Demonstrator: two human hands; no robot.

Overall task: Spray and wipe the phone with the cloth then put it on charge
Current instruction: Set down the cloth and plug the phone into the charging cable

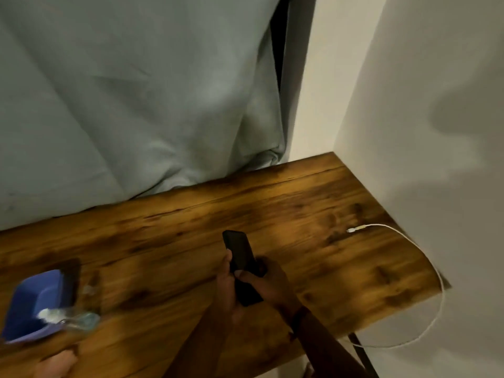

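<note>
One blue cloth is seen at the left end of the wooden surface, well to the left of the phone, with one clear spray bottle lying on its side against the cloth's near edge; both are blurred, and no label can be read on the bottle. A dark patch beside the cloth's far edge cannot be identified.

One phone, black, is held above the middle of the surface, clear of the wood. Its long axis is directed away from the person and slightly to the left, the far end tilted upward and the near end down in the palms. No brand or writing can be made out on it.

Two hands are counted. The left hand is cupped under the phone's left edge, its fingers curled up against that side. The right hand is closed over the phone's lower right part, with its thumb laid across the dark face. A dark band is worn at the right wrist.

One white charging cable is seen well to the right of the phone; its plug end lies on the surface pointing toward the phone, and the cord is looped over the right edge and down beside the wall. Behind the phone, a grey-green curtain hangs down to the surface's far edge.
</note>
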